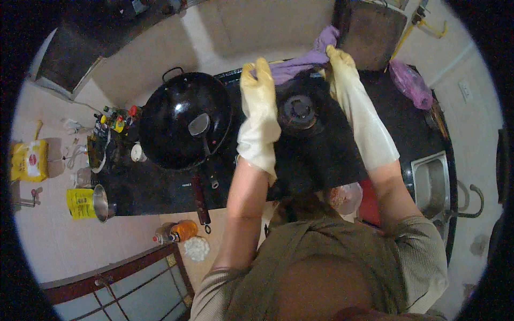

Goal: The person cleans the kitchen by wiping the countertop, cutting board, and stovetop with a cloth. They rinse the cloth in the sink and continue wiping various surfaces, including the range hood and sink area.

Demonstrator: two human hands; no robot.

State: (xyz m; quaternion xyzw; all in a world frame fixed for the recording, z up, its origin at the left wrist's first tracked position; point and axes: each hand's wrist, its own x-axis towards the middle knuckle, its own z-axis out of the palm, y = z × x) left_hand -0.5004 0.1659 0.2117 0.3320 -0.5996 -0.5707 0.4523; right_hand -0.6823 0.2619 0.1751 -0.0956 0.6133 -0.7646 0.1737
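Both my hands wear long pale rubber gloves with yellowish fingers. A purple cloth (299, 66) is stretched between them, above the back of the black stove top. My left hand (257, 74) is closed on the cloth's left part. My right hand (340, 60) grips it farther right, and a bunched end sticks up beyond the fingers. Below the cloth lies a round gas burner (300, 112). To the left of my left hand sits a large black wok (176, 124) with a metal spatula (199, 125) resting in it.
Bottles (116, 120) crowd the counter's left end, near a white-lidded jar (137, 153) and a metal bowl (101, 203). At right are a pink plastic bag (411, 84) and a steel sink (430, 186). A clear bowl (346, 198) stands below the counter's front edge. The wok's handle (200, 200) juts over that edge.
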